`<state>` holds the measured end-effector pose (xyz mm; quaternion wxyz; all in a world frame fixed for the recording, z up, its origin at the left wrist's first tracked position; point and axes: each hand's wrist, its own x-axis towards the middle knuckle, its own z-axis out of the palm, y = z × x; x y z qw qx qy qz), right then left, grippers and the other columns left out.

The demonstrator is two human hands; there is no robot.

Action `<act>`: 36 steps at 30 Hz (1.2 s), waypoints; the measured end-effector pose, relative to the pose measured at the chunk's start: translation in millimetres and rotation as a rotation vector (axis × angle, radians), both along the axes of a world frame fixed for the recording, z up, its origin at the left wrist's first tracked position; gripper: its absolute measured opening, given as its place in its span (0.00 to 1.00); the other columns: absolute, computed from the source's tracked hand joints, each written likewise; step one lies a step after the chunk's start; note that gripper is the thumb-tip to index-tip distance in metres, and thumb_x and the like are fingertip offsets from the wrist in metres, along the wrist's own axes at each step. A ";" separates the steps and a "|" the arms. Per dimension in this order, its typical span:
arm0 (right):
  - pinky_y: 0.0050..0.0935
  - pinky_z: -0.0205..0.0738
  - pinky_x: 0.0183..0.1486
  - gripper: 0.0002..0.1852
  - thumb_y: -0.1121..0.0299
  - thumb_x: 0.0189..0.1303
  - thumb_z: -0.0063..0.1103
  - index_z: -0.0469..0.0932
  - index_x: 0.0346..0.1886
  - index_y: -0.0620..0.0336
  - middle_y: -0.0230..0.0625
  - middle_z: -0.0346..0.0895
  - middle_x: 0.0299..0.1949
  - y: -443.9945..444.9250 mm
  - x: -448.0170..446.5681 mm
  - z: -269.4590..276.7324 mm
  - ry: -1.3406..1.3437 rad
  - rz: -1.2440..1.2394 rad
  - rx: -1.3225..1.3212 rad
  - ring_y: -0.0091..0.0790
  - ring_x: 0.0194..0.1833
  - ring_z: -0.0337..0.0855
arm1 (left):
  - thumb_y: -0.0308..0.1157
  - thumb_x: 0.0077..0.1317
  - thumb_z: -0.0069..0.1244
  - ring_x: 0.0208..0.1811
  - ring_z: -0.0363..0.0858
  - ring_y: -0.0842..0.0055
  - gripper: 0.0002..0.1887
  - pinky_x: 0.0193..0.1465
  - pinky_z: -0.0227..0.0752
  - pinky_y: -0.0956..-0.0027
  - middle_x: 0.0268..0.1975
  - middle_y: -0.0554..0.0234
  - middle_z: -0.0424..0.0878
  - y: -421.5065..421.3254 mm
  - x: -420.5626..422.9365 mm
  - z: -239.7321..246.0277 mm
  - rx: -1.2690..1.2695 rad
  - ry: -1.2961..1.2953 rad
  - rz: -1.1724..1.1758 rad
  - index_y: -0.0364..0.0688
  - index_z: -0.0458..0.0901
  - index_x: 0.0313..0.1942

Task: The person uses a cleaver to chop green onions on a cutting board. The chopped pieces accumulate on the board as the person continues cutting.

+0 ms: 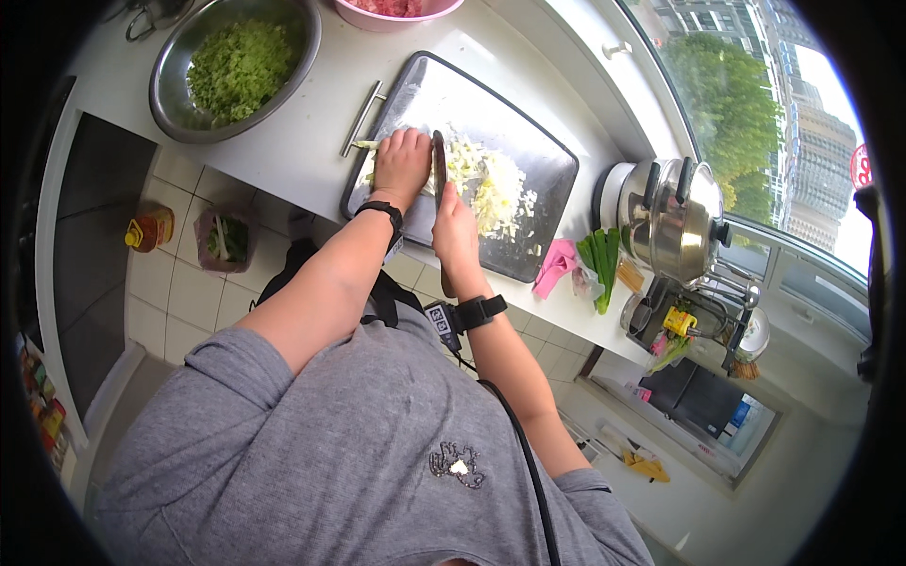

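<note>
My right hand (pixel 456 230) grips the handle of a kitchen knife (pixel 440 159), its blade seen nearly edge-on beside my other hand. My left hand (pixel 405 164) presses on pale vegetable stalks, mostly hidden beneath its fingers; one stalk end (pixel 367 144) sticks out past the board's left edge. Both hands are over a steel cutting board (pixel 548 244) with a dark rim and a bar handle (pixel 362 117). To the right of the blade lies a spread of finely chopped white and pale yellow vegetable (pixel 488 187).
A steel bowl of chopped greens (pixel 241 71) and a pink basin of minced meat (pixel 386 20) stand beyond the board. On its right are a pink cloth (pixel 555 267), green leek-like leaves (pixel 601 265), a steamer pot (pixel 676 219) and the sink (pixel 655 304). An oil bottle (pixel 150 228) stands on the floor.
</note>
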<state>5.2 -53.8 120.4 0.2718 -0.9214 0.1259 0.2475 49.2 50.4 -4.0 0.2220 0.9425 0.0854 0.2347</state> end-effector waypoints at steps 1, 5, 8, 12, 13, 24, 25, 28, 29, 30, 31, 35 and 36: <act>0.57 0.75 0.57 0.38 0.42 0.83 0.27 0.84 0.51 0.68 0.66 0.84 0.46 3.3 -5.7 2.0 -0.040 0.064 -0.055 0.70 0.53 0.82 | 0.34 0.66 0.53 0.48 0.78 0.68 0.02 0.51 0.70 0.61 0.39 0.67 0.79 0.8 -0.5 -0.4 -0.004 -0.002 0.001 0.49 0.78 0.36; 0.55 0.74 0.55 0.38 0.42 0.84 0.27 0.81 0.51 0.71 0.66 0.83 0.41 10.1 -22.3 6.1 -0.104 0.076 -0.039 0.70 0.49 0.82 | 0.32 0.64 0.53 0.48 0.78 0.68 0.04 0.51 0.69 0.61 0.41 0.68 0.79 1.1 -1.4 -0.5 -0.049 0.006 -0.014 0.49 0.78 0.38; 0.53 0.75 0.54 0.37 0.43 0.84 0.28 0.81 0.52 0.71 0.66 0.83 0.41 13.1 -28.9 6.2 -0.118 0.061 -0.018 0.70 0.47 0.82 | 0.32 0.63 0.54 0.49 0.77 0.68 0.05 0.52 0.68 0.61 0.41 0.68 0.79 1.7 -1.0 -0.5 -0.089 -0.002 -0.020 0.49 0.77 0.39; 0.57 0.76 0.54 0.33 0.45 0.84 0.30 0.81 0.56 0.65 0.65 0.84 0.45 12.4 -31.0 5.1 -0.103 0.044 0.018 0.70 0.51 0.82 | 0.33 0.64 0.53 0.48 0.78 0.68 0.05 0.52 0.68 0.62 0.40 0.68 0.79 1.8 0.0 -1.7 -0.082 0.006 -0.011 0.49 0.76 0.38; 0.58 0.76 0.55 0.32 0.46 0.84 0.30 0.82 0.57 0.62 0.64 0.84 0.47 10.6 -30.4 4.4 -0.090 0.045 0.016 0.71 0.52 0.82 | 0.33 0.64 0.53 0.48 0.78 0.68 0.04 0.52 0.68 0.62 0.40 0.68 0.79 1.1 -0.6 -1.9 -0.079 0.014 -0.009 0.49 0.76 0.38; 0.44 0.72 0.29 0.37 0.42 0.84 0.30 0.75 0.31 0.66 0.45 0.75 0.21 12.8 -3.3 -53.6 -0.232 -0.090 0.134 0.46 0.23 0.77 | 0.34 0.65 0.51 0.47 0.78 0.69 0.02 0.51 0.69 0.63 0.38 0.68 0.79 0.9 2.7 0.4 -0.037 0.042 0.031 0.49 0.78 0.36; 0.43 0.70 0.29 0.36 0.41 0.84 0.31 0.74 0.31 0.64 0.43 0.74 0.21 8.8 -3.4 -51.1 -0.145 -0.185 0.198 0.44 0.24 0.75 | 0.34 0.65 0.51 0.47 0.79 0.69 0.02 0.51 0.70 0.63 0.38 0.68 0.80 0.5 3.4 -0.7 -0.045 0.039 0.044 0.49 0.78 0.35; 0.47 0.70 0.39 0.35 0.41 0.83 0.32 0.78 0.39 0.65 0.50 0.77 0.31 1.6 -5.1 -32.9 -0.079 -0.145 0.194 0.52 0.34 0.77 | 0.35 0.69 0.52 0.46 0.80 0.67 0.03 0.50 0.71 0.60 0.38 0.67 0.80 2.9 5.3 -5.6 -0.041 0.041 0.060 0.49 0.78 0.36; 0.54 0.75 0.49 0.36 0.42 0.83 0.32 0.82 0.47 0.68 0.62 0.84 0.38 -0.5 -8.7 -24.5 -0.025 -0.137 0.135 0.67 0.43 0.83 | 0.35 0.70 0.53 0.46 0.80 0.66 0.03 0.50 0.71 0.59 0.39 0.67 0.80 1.8 4.1 -6.9 -0.053 0.100 0.049 0.49 0.78 0.37; 0.56 0.75 0.49 0.37 0.42 0.83 0.31 0.83 0.46 0.67 0.64 0.84 0.40 1.7 -10.3 -19.0 -0.067 -0.056 0.082 0.69 0.46 0.83 | 0.35 0.69 0.53 0.45 0.80 0.65 0.03 0.50 0.71 0.59 0.39 0.67 0.81 1.5 5.8 -8.1 -0.086 0.093 0.062 0.49 0.78 0.37; 0.58 0.75 0.51 0.37 0.41 0.83 0.29 0.83 0.46 0.66 0.64 0.84 0.41 3.2 -13.3 -13.3 -0.072 -0.020 0.047 0.70 0.48 0.82 | 0.36 0.69 0.51 0.45 0.81 0.67 0.05 0.50 0.72 0.61 0.38 0.67 0.81 0.5 5.8 -8.9 -0.076 0.011 0.085 0.49 0.78 0.34; 0.54 0.74 0.46 0.41 0.39 0.83 0.27 0.81 0.39 0.71 0.59 0.80 0.32 11.7 -18.7 -5.5 -0.163 0.036 0.043 0.62 0.39 0.81 | 0.38 0.69 0.53 0.46 0.80 0.68 0.06 0.50 0.72 0.60 0.38 0.67 0.81 1.1 5.7 -10.0 -0.049 0.033 0.096 0.49 0.78 0.34; 0.52 0.74 0.44 0.43 0.38 0.83 0.27 0.79 0.36 0.73 0.57 0.79 0.27 11.6 -19.0 -5.5 -0.186 0.047 0.047 0.58 0.33 0.80 | 0.38 0.69 0.53 0.46 0.80 0.68 0.06 0.50 0.72 0.60 0.38 0.68 0.81 0.7 5.7 -9.9 -0.039 0.045 0.098 0.49 0.78 0.34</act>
